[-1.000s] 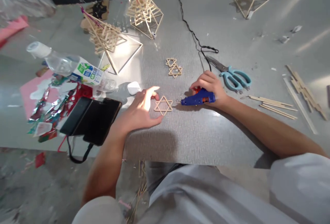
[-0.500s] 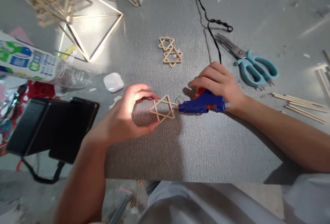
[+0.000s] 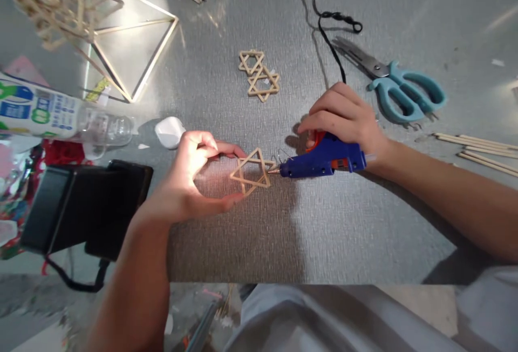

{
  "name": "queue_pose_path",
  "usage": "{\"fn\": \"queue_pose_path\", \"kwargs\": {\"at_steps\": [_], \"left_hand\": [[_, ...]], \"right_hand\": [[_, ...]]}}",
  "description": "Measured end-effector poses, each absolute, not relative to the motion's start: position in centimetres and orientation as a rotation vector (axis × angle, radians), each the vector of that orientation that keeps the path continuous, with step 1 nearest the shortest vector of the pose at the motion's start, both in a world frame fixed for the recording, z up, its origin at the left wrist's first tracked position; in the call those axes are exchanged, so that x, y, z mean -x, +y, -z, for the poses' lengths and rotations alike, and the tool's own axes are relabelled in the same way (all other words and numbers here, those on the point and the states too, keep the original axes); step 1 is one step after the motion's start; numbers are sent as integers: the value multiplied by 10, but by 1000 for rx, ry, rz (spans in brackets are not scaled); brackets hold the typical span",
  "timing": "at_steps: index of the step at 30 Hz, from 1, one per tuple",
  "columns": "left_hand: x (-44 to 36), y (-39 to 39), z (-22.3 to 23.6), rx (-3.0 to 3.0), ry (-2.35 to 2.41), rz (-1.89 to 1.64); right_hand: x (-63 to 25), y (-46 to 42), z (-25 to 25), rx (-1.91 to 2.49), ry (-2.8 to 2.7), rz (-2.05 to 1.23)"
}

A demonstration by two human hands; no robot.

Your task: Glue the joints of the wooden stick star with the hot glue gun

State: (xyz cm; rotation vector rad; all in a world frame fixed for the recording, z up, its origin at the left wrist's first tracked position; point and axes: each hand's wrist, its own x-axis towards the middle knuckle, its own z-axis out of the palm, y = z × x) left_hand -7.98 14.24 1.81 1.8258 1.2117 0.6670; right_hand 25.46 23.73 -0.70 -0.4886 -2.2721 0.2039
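Between the fingers and thumb of my left hand (image 3: pixel 192 179) is a six-pointed star (image 3: pixel 265 178) made of thin wooden sticks, held by its left side just over the table. My right hand (image 3: pixel 350 120) grips a blue glue gun (image 3: pixel 324 162) with an orange trigger, lying on its side. The gun's metal nozzle points left and meets the right side of the star; whether it touches the wood or hovers above it, I cannot tell. Two smaller stick stars, an upper one (image 3: pixel 251 61) and a lower one (image 3: pixel 263 84), lie on the table beyond my hands.
Blue-handled scissors (image 3: pixel 408 93) and thin wooden sticks (image 3: pixel 485 147) lie to the right, near a black cord (image 3: pixel 334 49). To the left are a plastic bottle (image 3: pixel 60 109), a white rounded case (image 3: pixel 170 132), a black device (image 3: pixel 81 206) and a stick frame (image 3: pixel 156 63).
The view has shifted slightly. My left thumb has slid a little left along the star, and the star looks more tilted. The glue gun's nozzle stays at the star's right side.
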Motion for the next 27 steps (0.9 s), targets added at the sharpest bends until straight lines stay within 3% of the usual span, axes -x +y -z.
{"fn": "queue_pose_path", "kwargs": {"at_steps": [22,27], "left_hand": [[72,145,-15,-1753,1224,-742],[69,143,-16,-1704,1208,-790]], "right_hand": [[-255,234,1,606,-2405,-276],[-253,234,0,700,-2346,-431]]}}
